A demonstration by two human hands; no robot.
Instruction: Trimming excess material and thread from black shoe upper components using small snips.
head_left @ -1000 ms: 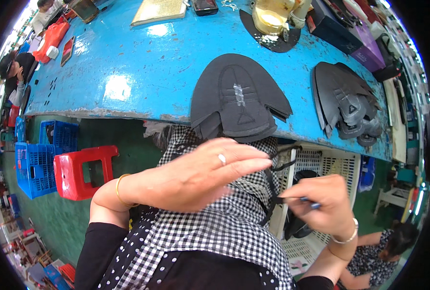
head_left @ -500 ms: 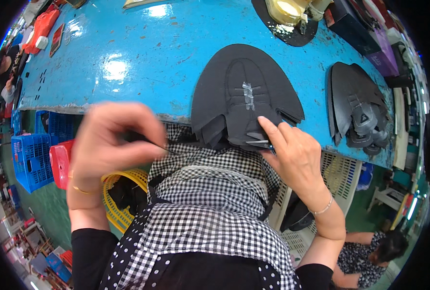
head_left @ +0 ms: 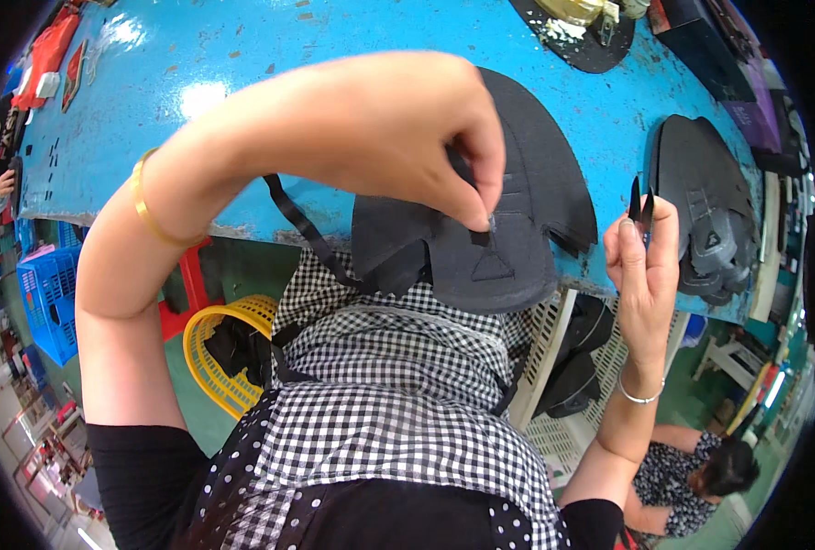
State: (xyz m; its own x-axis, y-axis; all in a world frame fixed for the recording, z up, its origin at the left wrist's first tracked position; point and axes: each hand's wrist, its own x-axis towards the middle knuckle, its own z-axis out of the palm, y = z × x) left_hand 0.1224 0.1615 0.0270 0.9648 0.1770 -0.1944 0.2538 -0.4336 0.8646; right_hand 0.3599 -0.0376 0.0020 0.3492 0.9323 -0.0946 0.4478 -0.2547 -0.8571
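Observation:
My left hand (head_left: 426, 137) arches over a stack of flat black rounded panels (head_left: 540, 151) at the table's front edge. Thumb and forefinger are pinched close above the stitched lines, with a small black strip piece (head_left: 481, 238) at their tips. Part of what lies inside the fingers is hidden. A black strap (head_left: 302, 220) runs from behind my left forearm down to the front of the apron. Held up to the right of the stack, my right hand (head_left: 643, 266) grips small dark thread snips (head_left: 642, 209), their blades pointing up and apart.
Another stack of black panels (head_left: 696, 174) lies at the right of the blue table (head_left: 325, 32). Behind stands a yellowish container (head_left: 572, 11) on a black piece with white crumbs. Below are a yellow basket (head_left: 210, 367), blue crates (head_left: 50, 293) and a pale crate (head_left: 550, 357). A person sits lower right.
My left hand has moved right and up, from beside the table edge to over the panels. My right hand has lifted off the stack and moved right, bringing the snips' blades up.

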